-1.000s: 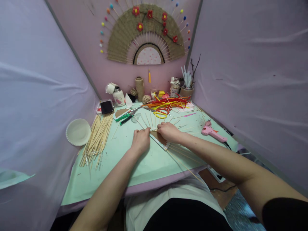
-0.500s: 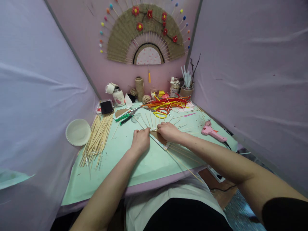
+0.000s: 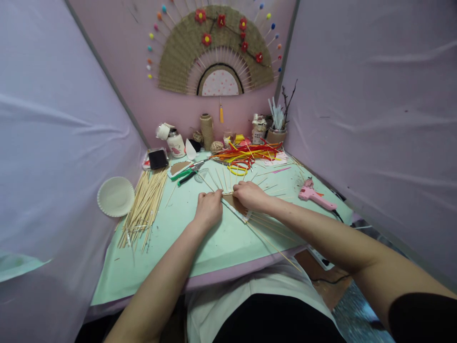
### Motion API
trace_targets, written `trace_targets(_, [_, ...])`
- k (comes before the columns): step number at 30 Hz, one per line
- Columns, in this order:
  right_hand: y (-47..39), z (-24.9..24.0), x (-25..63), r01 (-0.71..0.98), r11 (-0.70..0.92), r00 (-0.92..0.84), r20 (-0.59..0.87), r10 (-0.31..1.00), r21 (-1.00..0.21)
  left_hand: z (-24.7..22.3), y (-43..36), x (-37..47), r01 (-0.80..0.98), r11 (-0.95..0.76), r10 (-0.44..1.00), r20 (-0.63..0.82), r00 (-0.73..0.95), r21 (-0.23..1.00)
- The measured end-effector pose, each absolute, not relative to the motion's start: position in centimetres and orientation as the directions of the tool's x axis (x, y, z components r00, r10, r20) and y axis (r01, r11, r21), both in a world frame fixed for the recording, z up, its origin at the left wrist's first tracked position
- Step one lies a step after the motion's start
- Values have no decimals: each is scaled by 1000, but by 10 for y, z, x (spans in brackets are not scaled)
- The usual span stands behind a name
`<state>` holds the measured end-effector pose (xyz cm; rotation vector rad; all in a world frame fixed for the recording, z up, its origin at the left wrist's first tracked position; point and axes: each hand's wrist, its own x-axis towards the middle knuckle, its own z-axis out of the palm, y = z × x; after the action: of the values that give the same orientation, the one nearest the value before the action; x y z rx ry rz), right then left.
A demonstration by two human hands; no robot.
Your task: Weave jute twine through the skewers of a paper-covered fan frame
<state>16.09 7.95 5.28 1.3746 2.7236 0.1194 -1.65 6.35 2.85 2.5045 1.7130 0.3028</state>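
Cardboard base (image 3: 236,203) of a fan-shaped piece, positioned between the two hands on a pale green tabletop (image 3: 185,250). Left hand (image 3: 209,208) is closed, its fingertips gripping the base at the left corner; right hand (image 3: 250,194) is likewise closed, thumb and fingers pinched at the upper edge and partly covering it — whether a stick is also caught there is hidden. The brown face of the base shows just to the right of the left hand and below the right fingertips, with a whitish strip along its near straight edge. Thin wooden sticks (image 3: 225,178) radiate outward, away from the person and to the right beneath the right forearm. Writing is confined to a jar (image 3: 259,129) at the back, whose dark printed characters are too small to read; a white bottle (image 3: 176,144) bears a pink motif. Materials nearby include a loose heap of pale, straight sticks (image 3: 150,197), a round, scalloped dish (image 3: 116,196), and a tangle of red, orange and yellow fuzzy stems (image 3: 246,152). Pliers (image 3: 183,175) with green and black handles lie beside a clear protractor (image 3: 202,176); a pink glue gun (image 3: 316,195) rests to the right. Behind stands a cone of rough tan twine (image 3: 206,132). On the wall above hangs a large semicircular fan (image 3: 174,62) — coarse brown weave, red flowers with yellow centres, and small coloured balls on protruding stick ends.
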Motion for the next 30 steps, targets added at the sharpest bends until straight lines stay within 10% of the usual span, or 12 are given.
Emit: trace_targets(30, [79, 52, 162, 801, 591, -591, -25, 806, 95, 29, 63, -15, 913, -360, 932, 104, 346, 191])
